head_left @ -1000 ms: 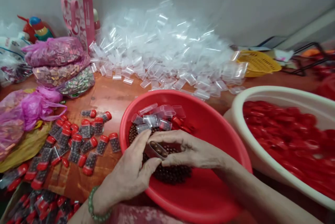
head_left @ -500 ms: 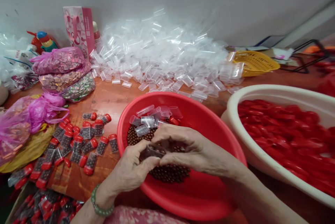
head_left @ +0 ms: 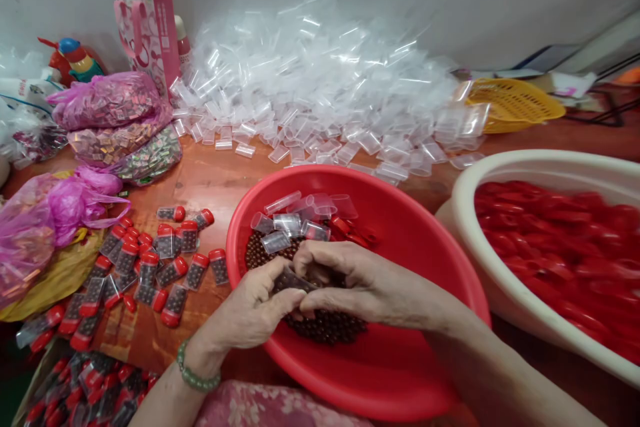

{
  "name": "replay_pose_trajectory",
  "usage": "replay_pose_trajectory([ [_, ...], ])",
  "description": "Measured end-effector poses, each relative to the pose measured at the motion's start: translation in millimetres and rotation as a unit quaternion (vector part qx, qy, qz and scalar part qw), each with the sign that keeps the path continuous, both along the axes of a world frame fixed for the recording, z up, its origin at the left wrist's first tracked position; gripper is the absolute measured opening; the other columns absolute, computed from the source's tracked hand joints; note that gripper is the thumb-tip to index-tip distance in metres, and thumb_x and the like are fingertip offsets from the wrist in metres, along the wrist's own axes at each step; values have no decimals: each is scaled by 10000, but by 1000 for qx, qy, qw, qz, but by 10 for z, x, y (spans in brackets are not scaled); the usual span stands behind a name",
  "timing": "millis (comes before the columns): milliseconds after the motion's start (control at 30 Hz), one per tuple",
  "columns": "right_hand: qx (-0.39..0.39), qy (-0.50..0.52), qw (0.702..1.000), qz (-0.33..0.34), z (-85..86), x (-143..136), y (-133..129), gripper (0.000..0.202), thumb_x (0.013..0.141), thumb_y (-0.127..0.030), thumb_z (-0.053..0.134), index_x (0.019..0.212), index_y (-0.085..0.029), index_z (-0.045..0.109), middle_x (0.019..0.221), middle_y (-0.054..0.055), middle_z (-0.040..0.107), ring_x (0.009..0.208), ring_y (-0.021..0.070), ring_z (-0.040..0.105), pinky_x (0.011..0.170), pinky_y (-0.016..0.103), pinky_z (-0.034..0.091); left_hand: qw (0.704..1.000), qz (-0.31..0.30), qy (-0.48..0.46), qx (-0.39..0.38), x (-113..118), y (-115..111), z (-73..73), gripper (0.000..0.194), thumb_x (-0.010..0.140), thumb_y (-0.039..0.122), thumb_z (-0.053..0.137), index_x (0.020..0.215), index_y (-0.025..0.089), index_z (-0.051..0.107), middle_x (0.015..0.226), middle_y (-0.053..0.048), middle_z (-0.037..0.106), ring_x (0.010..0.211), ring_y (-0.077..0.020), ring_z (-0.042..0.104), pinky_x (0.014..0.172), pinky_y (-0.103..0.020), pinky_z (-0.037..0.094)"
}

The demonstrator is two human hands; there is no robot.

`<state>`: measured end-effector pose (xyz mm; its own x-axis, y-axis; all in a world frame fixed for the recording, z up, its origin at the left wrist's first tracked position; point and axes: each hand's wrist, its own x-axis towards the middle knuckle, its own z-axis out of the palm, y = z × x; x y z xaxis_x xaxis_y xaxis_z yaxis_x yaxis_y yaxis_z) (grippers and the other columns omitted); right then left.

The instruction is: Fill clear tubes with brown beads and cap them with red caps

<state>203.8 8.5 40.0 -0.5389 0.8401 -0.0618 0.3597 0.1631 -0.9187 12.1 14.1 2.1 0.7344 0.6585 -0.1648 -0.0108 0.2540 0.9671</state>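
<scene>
Currently filling: both hands, left [head_left: 253, 310] and right [head_left: 350, 277], pinch one vial [head_left: 290, 280] over beads [head_left: 325, 327] in red basin [head_left: 400, 374]; capping likely next, caps far right.

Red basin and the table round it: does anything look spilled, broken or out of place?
Nothing looks broken. Both hands, left hand and right hand, hold a small clear tube over the brown beads in the red basin. The filled red-capped tubes lie scattered loosely on the table, none visibly open.

You worked over a glossy red plastic basin [head_left: 400, 360] on a smooth, reddish wooden table [head_left: 210, 177], beside clear shiny plastic vials [head_left: 320, 87] and crinkled pink plastic bags [head_left: 107, 100].
</scene>
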Motion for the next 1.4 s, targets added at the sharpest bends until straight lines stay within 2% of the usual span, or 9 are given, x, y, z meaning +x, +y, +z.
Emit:
replay_pose_trajectory([
  [167,-19,39,998,-38,-10,9,-15,250,844,-391,658,937,-182,557,711,-38,478,621,87,437,563,205,398,997,19,-43,-57,9,17,9,248,875,347,585,997,132,565,847,-26,585,761,-121,534,725,-245,444],
  [267,-51,93,991,-79,-40,53,-76,459,802,-429,712,1160,-203,533,767,-25,528,634,97,497,571,214,441,994,36,-66,-78,-8,17,55,264,849,342,629,1008,141,565,830,-35,635,770,-130,587,734,-244,470],
  [567,4,95,977,-192,-116,263,-235,466,792,-441,716,1163,-201,571,781,-6,557,582,93,497,517,218,442,989,19,59,131,17,116,217,113,885,154,535,991,158,576,1052,-65,643,967,-154,586,867,-270,446],
  [700,62,-86,965,-240,-229,571,-273,339,872,-409,612,1115,-174,583,803,25,605,671,142,562,612,268,474,987,-13,65,145,39,194,234,131,921,196,506,1033,168,568,1090,-71,643,984,-159,594,876,-283,455],
  [800,58,-279,941,-182,-375,778,-317,210,942,-333,487,1001,-169,604,881,64,647,786,178,613,713,297,482,986,-10,65,151,63,209,192,156,934,219,503,1067,180,576,1091,-62,647,992,-156,596,877,-279,457],
  [933,49,-445,888,-108,-607,860,-351,159,897,-191,509,1022,-170,605,965,94,649,865,206,639,761,303,473,976,-7,80,201,97,186,156,142,918,219,542,1027,177,622,1059,-51,668,1022,-161,593,932,-286,434],
  [1067,47,-494,861,-114,-807,830,-321,195,846,-239,592,1012,-138,579,938,142,641,810,262,648,653,318,451,982,8,80,169,120,195,169,140,903,211,556,1004,166,643,973,-36,690,891,-135,617,825,-245,465],
  [1200,43,-517,846,-123,-932,810,-269,275,844,-278,595,1074,-140,532,925,147,654,658,237,652,510,276,371,990,32,79,116,118,229,155,135,865,212,602,974,156,660,949,-37,695,879,-141,616,816,-254,463],
  [1400,60,-509,846,-149,-936,857,-230,137,902,-205,446,947,-146,561,832,152,671,620,254,650,480,283,333,997,47,-10,-65,103,224,115,200,824,258,629,991,154,592,879,-36,655,820,-135,618,786,-288,477],
])
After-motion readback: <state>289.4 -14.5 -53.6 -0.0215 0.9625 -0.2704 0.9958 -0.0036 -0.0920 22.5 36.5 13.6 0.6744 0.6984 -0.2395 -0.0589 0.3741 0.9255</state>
